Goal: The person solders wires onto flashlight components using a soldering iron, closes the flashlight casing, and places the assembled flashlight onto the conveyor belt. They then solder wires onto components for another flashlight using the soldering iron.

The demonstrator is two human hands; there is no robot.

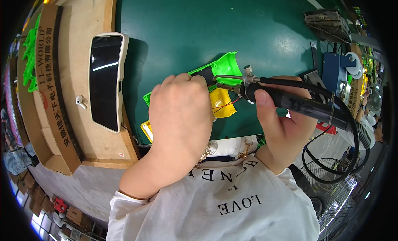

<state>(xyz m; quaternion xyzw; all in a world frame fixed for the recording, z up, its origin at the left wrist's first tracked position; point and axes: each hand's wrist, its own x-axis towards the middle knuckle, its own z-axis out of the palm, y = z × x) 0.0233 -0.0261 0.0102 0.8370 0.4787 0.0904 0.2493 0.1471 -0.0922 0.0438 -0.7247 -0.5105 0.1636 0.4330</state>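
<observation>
My right hand point(284, 123) is wrapped round the black handle of a soldering iron point(306, 108). A thin bent feed tube is clamped along the iron, and its tip points left toward a green plastic shell point(228, 68). My left hand point(180, 114) is closed over that shell, knuckles up, and covers its middle; the fingertips are hidden. Below the green shell lies a yellow plastic shell point(224, 106), partly under my left hand. Thin red and dark wires cross the yellow shell. Whether the iron's tip touches anything, I cannot tell.
Left on a wooden board point(76, 38) lie a phone point(108, 81) in a pale case and a white earbud point(81, 102). Beyond stands a cardboard box point(54, 96) with green parts. A blue machine point(335, 71) with a white spool and a small fan point(329, 25) stand right on the green tabletop point(186, 30).
</observation>
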